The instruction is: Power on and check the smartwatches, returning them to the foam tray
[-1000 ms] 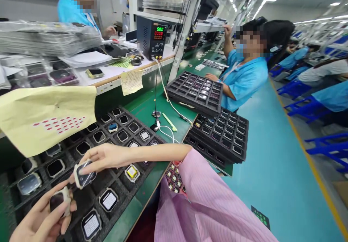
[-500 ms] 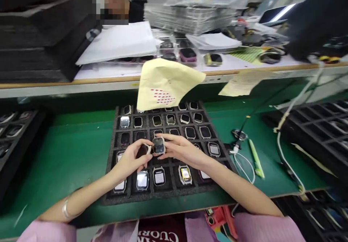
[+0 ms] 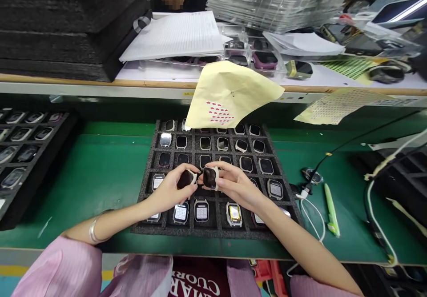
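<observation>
Between thumb and fingers, my left hand [image 3: 173,188] grips a smartwatch body [image 3: 187,179] with a dark screen and a pale frame. My right hand [image 3: 231,182] pinches a second smartwatch body [image 3: 210,178], its dark face turned up toward me. The two watches are side by side, a small gap apart. Both hands hover over a black foam tray [image 3: 213,232], whose compartments hold several more watch bodies. Some of those, like the watch at the front [image 3: 201,210], have lit white screens; one [image 3: 234,214] shows yellow. My forearms hide part of the tray.
A yellow paper [image 3: 233,94] hangs from the shelf edge over the tray's back. More watch trays stand at left [image 3: 43,154] and right [image 3: 393,186]. A green-handled tool [image 3: 331,210] and a white cable [image 3: 308,217] lie right. A person sits behind the shelf.
The view has shifted, so the scene sits further right. The watch in my right hand has turned; its face now looks dark where it was reflecting. Both hands keep hold of their watches.
</observation>
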The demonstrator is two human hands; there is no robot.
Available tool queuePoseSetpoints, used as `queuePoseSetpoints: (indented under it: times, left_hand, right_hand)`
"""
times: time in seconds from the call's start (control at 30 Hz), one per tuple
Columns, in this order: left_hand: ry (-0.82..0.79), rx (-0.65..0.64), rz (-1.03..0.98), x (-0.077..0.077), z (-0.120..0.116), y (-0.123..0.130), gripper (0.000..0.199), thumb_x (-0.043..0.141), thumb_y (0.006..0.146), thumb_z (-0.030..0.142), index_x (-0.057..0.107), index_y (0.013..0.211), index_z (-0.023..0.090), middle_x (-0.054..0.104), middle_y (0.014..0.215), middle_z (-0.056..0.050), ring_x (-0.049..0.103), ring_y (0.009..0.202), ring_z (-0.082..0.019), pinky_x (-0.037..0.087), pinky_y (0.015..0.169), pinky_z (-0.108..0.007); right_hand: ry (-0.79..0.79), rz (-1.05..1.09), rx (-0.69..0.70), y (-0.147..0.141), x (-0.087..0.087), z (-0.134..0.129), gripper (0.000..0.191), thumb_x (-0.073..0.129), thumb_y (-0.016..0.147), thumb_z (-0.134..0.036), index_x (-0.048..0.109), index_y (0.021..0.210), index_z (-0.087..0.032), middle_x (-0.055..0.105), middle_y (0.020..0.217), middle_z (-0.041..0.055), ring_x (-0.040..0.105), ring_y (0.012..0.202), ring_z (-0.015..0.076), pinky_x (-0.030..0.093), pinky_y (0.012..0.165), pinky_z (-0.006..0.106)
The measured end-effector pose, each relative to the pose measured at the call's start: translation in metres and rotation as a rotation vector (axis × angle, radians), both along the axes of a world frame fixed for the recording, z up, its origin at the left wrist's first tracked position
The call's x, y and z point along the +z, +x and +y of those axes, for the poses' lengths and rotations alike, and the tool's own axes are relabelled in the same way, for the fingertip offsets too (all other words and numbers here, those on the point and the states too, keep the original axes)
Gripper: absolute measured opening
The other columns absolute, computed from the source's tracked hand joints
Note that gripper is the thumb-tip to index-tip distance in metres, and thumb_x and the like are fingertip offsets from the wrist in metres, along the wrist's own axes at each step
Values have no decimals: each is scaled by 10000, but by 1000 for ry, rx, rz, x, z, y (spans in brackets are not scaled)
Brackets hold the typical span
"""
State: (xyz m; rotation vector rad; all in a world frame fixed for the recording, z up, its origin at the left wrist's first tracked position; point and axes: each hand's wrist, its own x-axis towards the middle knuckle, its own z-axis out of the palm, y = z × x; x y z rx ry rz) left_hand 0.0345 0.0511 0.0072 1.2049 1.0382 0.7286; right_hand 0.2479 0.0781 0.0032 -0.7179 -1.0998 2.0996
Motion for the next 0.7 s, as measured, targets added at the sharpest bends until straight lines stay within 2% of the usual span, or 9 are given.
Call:
queuePoseSetpoints:
  times: [0.17, 0.3, 0.53, 0.7]
  left_hand:
    - [100, -7, 65, 6, -3, -2, 285, 536, 816, 155, 500, 1098, 177, 478, 684, 75, 394, 429, -39, 342, 439, -183]
    - [151, 25, 96, 4, -4, -2, 342, 563, 822, 193, 495, 1157, 194, 545, 791, 40, 428, 482, -59, 366, 469, -198]
    - [265, 15, 199, 0, -1, -2, 333, 550, 814, 186, 508, 1144, 199, 604, 898, 0, 548, 734, -136, 437, 665, -243]
    - [184, -61, 202, 0, 0, -3, 302, 517, 834, 200, 491, 1135, 205, 566, 800, 31, 504, 614, -111, 409, 596, -231]
  right_hand:
    - [-9, 14, 4, -1, 1, 0, 377, 745, 828, -250, 632, 1187, -230, 706, 1072, 86, 694, 968, 228, 510, 917, 390]
    - [2, 11, -2, 0, 1, 1, 365, 732, 839, -250, 637, 1192, -234, 712, 1072, 90, 701, 956, 227, 516, 916, 388]
    - [25, -9, -55, -2, 5, -1, 331, 745, 817, -225, 680, 1141, -228, 738, 997, 76, 713, 902, 220, 525, 893, 369]
    - [54, -67, -115, -1, 5, -2, 338, 769, 783, -226, 703, 1114, -225, 745, 964, 71, 713, 868, 216, 527, 865, 350]
